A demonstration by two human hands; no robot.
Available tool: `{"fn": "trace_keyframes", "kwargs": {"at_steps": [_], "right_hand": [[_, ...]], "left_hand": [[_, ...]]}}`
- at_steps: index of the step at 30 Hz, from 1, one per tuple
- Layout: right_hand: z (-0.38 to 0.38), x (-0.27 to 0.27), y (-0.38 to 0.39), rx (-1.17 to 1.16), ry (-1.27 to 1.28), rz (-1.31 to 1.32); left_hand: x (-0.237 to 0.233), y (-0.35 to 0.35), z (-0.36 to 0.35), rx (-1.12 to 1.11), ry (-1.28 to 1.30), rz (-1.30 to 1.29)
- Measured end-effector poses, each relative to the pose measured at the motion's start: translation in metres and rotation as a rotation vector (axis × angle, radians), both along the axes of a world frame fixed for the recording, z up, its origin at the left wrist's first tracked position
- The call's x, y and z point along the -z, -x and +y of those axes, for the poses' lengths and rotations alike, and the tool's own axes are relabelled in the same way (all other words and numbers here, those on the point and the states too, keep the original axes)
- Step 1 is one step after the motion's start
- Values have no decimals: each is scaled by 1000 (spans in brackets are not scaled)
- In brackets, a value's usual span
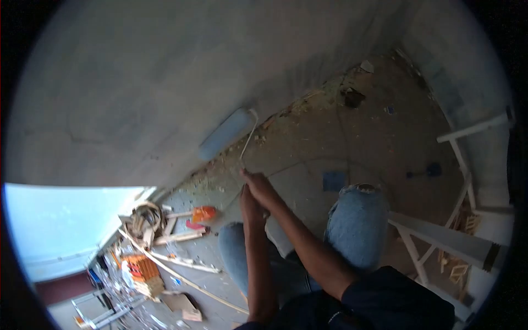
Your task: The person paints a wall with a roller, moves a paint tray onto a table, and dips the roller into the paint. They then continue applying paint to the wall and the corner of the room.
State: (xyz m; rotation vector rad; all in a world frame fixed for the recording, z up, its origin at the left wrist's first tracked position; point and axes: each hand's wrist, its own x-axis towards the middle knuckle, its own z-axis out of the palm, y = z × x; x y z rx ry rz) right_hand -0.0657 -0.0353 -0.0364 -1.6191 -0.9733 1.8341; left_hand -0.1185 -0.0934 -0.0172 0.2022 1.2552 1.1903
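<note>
At 8 o'clock I see scrap timber (pixel 165 242) crowding the floor. My left hand (pixel 250 208) and right hand (pixel 259 187), both clamped on the roller (pixel 226 133) handle, hold it against the wall (pixel 137 82) at 11 o'clock. A white trestle (pixel 440 236) hems 4 o'clock.

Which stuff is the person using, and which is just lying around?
In use:
roller, pressed to the wall
left grip and right grip, both shut on the roller's handle

Lying about:
wood scraps
orange thing
blue square on the floor
white trestle
</note>
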Motion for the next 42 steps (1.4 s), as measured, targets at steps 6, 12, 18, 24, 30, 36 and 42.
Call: {"fn": "trace_keyframes", "kwargs": {"at_steps": [6, 12, 18, 24, 30, 36, 42], "right_hand": [[-13, -24, 15, -86, -46, -104], [-6, 11, 11, -26, -109, -113], [-18, -8, 15, -59, -43, -25], [-17, -6, 5, 26, -155, 21], [-15, -27, 7, 9, 20, 145], [-22, -31, 21, 23, 62, 199], [-7, -24, 27, 69, 106, 224]], "left_hand": [[-6, 5, 11, 23, -4, 13], [-2, 2, 13, 28, 28, 43], [-4, 4, 5, 0, 38, 78], [-15, -6, 2, -100, 23, 171], [11, 7, -5, -133, -21, 194], [-24, 20, -6, -154, -4, 272], [9, 23, -7, -138, 14, 286]]}}
